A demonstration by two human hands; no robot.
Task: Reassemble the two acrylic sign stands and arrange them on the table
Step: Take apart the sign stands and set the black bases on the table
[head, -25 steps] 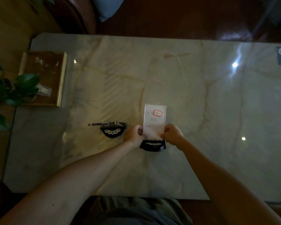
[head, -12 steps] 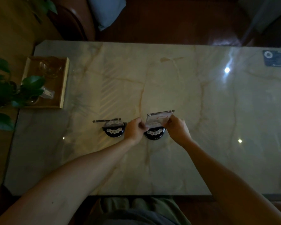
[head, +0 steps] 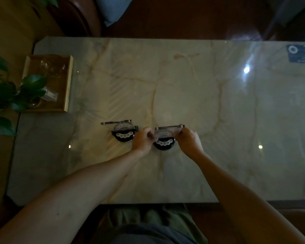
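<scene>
Pinching sign panel (head: 168, 129) edges, both hands' grip

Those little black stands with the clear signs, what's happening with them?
A person is putting two sign stands together on a marble table. Both hands, left hand and right hand, grip the clear panel standing in the right black base. The left stand sits beside it, untouched.

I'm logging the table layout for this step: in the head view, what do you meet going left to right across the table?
Plant → wooden tray → left sign stand → left hand → right sign stand → right hand → blue card at the far right corner.
</scene>
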